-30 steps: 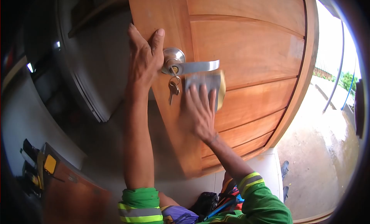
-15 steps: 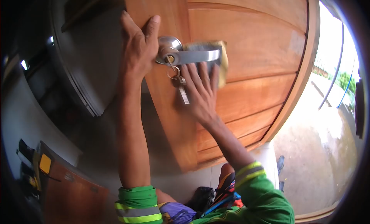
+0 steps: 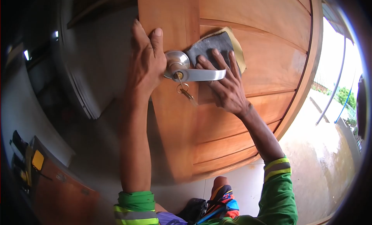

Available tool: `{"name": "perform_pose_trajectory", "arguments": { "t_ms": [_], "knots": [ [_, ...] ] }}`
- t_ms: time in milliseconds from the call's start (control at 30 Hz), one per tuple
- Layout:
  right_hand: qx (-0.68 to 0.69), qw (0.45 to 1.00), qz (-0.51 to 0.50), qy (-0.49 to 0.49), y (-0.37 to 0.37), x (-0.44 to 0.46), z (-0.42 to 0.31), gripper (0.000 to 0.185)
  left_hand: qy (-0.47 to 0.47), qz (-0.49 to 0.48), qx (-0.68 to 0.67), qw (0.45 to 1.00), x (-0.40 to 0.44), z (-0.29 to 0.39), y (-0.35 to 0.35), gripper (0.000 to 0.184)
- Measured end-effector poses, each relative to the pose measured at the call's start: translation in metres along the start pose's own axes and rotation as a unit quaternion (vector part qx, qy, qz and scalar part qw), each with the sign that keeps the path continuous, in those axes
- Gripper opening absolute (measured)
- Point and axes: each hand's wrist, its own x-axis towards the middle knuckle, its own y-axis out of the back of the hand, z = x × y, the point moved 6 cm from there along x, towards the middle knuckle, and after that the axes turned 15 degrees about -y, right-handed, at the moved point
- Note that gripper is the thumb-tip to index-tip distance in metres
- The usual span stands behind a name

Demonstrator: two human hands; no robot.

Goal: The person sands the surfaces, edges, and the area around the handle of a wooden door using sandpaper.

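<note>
A wooden door [image 3: 248,43] with horizontal panels stands ajar before me. My left hand [image 3: 147,62] grips its edge beside the lock, thumb and a finger pointing up; its other fingers are hidden. My right hand [image 3: 226,83] presses a folded sheet of sandpaper [image 3: 213,45], dark grey with a tan back, flat against the panel. Its fingers are spread and reach behind the tip of the metal lever handle [image 3: 201,74]. A key sits in the handle's lock, and a ring with more keys [image 3: 186,94] dangles below it.
At lower left a brown wooden cabinet [image 3: 58,190] bears a yellow object [image 3: 38,160] and dark tools. A dim room lies beyond the door edge. On the right a bright concrete floor [image 3: 310,159] stretches outdoors, with a hanging cable [image 3: 336,85].
My right hand and the sandpaper have moved up and right relative to the handle, uncovering more of the sheet. The keys have swung. The view has shifted slightly; my left hand stays on the door edge.
</note>
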Motion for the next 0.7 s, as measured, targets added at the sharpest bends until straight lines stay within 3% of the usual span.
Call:
{"name": "perform_pose_trajectory", "arguments": {
  "t_ms": [133, 167, 233, 333, 367, 467, 533, 667, 700],
  "knots": [
    [0.055, 0.997, 0.023, 0.047, 0.018, 0.065, -0.011, 0.056, -0.013, 0.019, -0.012, 1.000, -0.001, 0.006, 0.003, 0.074],
    [0.038, 0.995, 0.014, 0.091, 0.021, 0.080, -0.013, 0.058, 0.005, 0.011, -0.034, 0.999, -0.001, 0.004, 0.003, 0.076],
    [0.035, 0.995, -0.019, 0.092, 0.017, 0.062, -0.002, 0.059, 0.037, -0.004, -0.082, 0.996, 0.000, 0.005, 0.004, 0.081],
    [0.019, 0.991, -0.038, 0.128, 0.019, 0.049, 0.015, 0.061, 0.017, 0.006, -0.058, 0.998, -0.001, 0.005, 0.000, 0.088],
    [0.015, 0.988, -0.033, 0.151, 0.023, 0.061, 0.013, 0.062, 0.056, -0.006, -0.065, 0.996, -0.003, 0.007, 0.004, 0.091],
    [-0.005, 0.983, 0.004, 0.186, 0.030, 0.124, 0.009, 0.066, 0.003, 0.006, -0.065, 0.998, -0.002, 0.011, 0.010, 0.090],
    [-0.031, 0.982, 0.021, 0.183, 0.039, 0.157, 0.001, 0.065, 0.035, -0.003, -0.078, 0.996, -0.001, 0.010, 0.011, 0.091],
    [-0.027, 0.974, -0.029, 0.225, 0.021, 0.083, 0.009, 0.069, 0.004, -0.018, -0.103, 0.995, 0.006, 0.018, 0.011, 0.093],
    [-0.055, 0.955, -0.001, 0.290, 0.023, 0.092, 0.018, 0.070, 0.020, -0.024, -0.102, 0.994, 0.006, 0.017, 0.010, 0.094]
  ]
}}
